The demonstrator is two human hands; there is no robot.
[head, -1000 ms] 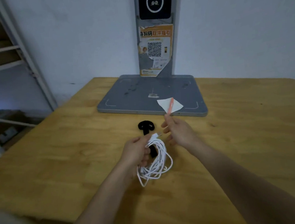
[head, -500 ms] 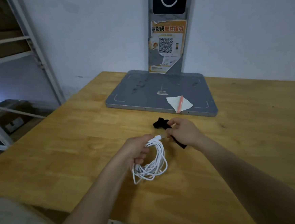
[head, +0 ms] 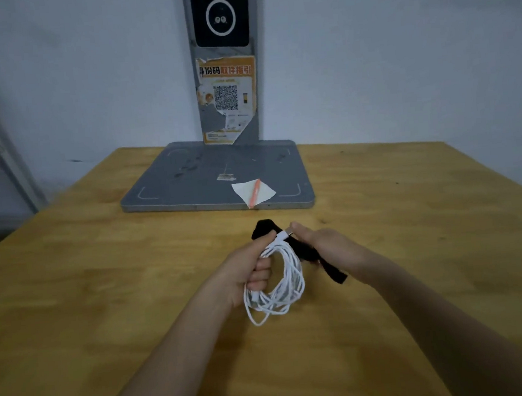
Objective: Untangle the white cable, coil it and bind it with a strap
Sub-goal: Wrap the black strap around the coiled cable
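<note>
White cable (head: 286,277), black strap (head: 308,253)

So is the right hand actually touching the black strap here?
Touching. In the head view the right hand is closed around the black strap, whose loose end hangs out below the palm, beside the coiled white cable gripped in the left hand.

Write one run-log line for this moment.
left hand: grips white cable coil | right hand: holds black strap beside coil | binding: not yet done

Your right hand (head: 325,242) hides the black strap's (head: 308,253) middle; your left hand (head: 246,270) covers the white cable (head: 286,277) coil's nine-o'clock side.
</note>
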